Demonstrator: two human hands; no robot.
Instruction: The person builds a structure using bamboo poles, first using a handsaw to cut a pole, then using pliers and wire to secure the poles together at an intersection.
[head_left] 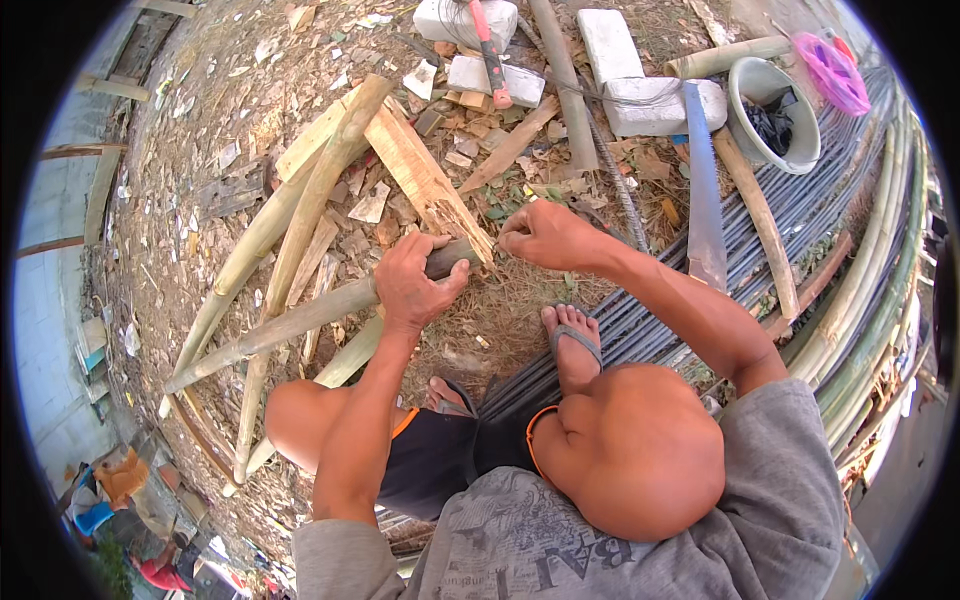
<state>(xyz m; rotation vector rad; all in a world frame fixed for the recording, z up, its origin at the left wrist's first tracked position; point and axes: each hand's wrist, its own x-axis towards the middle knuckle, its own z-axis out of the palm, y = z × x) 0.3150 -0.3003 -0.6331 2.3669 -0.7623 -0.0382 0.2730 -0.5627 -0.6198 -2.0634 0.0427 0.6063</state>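
Here the person squats on bare ground strewn with wood chips. The left hand (415,283) is wrapped around a green bamboo pole (300,322), fingers curled over its top near the cut end, pressing it down. The pole runs from that hand away to the lower left, lying across other bamboo strips (300,215). The right hand (540,236) sits just beside the pole's end, fingers bunched and thumb drawn in as if pinching something small; what it pinches cannot be told. A split wooden board (425,175) lies with its ragged end touching the pole tip, between the two hands. A handsaw (704,190) rests on a bed of steel rods (800,215) to the right. Farther off: a hammer with a pink handle (490,55) on white blocks (610,45), and a grey bucket (775,110).
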